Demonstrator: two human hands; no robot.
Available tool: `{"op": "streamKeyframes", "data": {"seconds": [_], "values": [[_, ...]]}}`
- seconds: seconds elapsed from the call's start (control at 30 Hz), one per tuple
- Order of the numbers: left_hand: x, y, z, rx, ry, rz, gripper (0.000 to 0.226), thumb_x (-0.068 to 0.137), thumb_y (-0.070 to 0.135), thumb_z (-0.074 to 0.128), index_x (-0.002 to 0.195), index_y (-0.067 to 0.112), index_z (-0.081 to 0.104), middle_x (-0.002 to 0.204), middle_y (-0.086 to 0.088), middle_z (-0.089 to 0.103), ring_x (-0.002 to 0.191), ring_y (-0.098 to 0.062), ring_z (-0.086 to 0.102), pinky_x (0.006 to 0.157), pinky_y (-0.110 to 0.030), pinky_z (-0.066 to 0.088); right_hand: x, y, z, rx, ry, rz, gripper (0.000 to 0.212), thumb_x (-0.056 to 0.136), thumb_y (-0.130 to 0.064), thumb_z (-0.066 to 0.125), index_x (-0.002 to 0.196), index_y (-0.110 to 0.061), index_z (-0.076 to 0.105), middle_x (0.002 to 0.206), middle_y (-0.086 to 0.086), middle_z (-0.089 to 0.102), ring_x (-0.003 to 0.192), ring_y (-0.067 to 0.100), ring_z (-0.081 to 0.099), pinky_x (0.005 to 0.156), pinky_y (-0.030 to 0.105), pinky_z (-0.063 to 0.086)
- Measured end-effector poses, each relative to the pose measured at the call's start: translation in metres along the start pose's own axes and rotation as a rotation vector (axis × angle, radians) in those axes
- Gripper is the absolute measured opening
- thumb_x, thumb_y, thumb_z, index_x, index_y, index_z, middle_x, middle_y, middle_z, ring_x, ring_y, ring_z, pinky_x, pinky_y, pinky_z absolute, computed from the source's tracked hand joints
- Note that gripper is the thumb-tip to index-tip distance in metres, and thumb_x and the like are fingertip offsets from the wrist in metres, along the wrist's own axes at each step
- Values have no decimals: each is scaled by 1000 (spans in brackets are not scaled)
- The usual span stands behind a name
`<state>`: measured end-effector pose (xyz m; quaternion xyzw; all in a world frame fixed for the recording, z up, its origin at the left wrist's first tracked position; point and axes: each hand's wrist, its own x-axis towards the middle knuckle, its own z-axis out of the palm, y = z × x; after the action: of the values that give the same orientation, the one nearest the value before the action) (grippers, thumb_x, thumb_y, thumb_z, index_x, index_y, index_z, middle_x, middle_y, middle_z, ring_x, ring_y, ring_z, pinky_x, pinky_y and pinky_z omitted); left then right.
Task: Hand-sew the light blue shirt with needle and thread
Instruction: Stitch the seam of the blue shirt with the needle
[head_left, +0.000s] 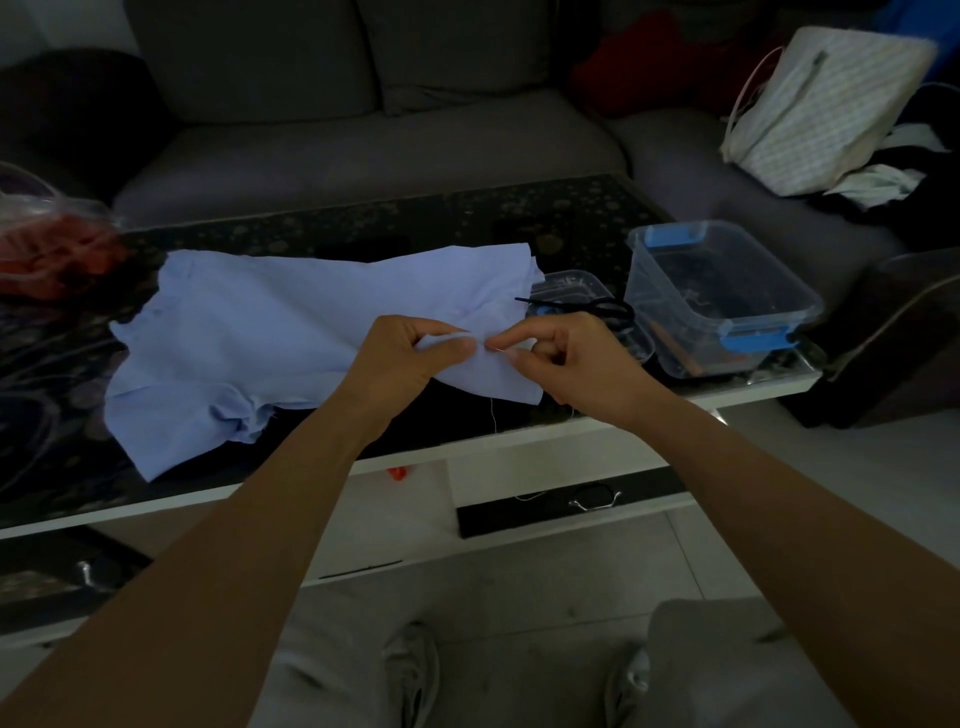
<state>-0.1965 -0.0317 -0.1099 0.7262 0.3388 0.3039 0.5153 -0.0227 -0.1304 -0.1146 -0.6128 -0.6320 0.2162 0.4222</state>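
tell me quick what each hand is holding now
Left hand: pinches a fold of the light blue shirt.
Right hand: pinches the shirt's edge beside it; anything finer cannot be told.

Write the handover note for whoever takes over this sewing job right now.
Left grip: pinches a raised fold of the light blue shirt near its right end.
Right grip: pinches what looks like the needle at that fold; it is too small to be sure.
Things: the shirt lies spread on the table. Thread hangs from the fabric below the hands. Black scissors lie just right of the shirt, with the clear box beyond them.
Done: thread is in the fabric; the stitches cannot be made out.
Left: finish the seam, knot it, cut the thread.
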Motion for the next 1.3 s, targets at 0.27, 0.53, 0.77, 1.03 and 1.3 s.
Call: {"op": "streamKeyframes", "data": {"seconds": [0.27,0.53,0.77,1.03,1.3], "values": [[-2,0,0,99,-65,105,16,89,9,64,101,4,71,90,-3,71,78,0,67,71,-10,50,1,1,4,-41,-84,62,38,92,-6,55,127,-19,59,48,6,49,42,11,42,48,27,40],[0,-3,1,149,-52,120,15,89,10,64,99,2,73,89,-7,71,75,-1,65,69,-10,50,1,1,8,-41,-61,98,16,92,-5,54,101,-16,62,45,1,47,43,15,42,49,33,41],[1,-5,-1,95,-12,98,11,88,9,64,96,6,72,87,-2,71,75,-1,66,71,-12,51,2,-4,13,-31,-61,86,37,94,-5,52,130,-15,51,50,3,55,44,6,51,49,16,43],[3,-8,-3,152,-1,104,14,88,12,66,94,3,74,89,-12,73,81,-18,67,75,-23,54,2,-5,15,-17,-68,124,11,95,-3,51,103,-5,59,44,-2,50,38,2,48,44,10,36],[4,-7,-2,207,44,81,16,86,15,69,84,-1,73,79,-13,69,66,-8,60,61,-15,47,4,-3,16,-92,-16,81,8,94,-4,52,96,-6,59,45,-3,56,42,4,54,49,13,43]]}}
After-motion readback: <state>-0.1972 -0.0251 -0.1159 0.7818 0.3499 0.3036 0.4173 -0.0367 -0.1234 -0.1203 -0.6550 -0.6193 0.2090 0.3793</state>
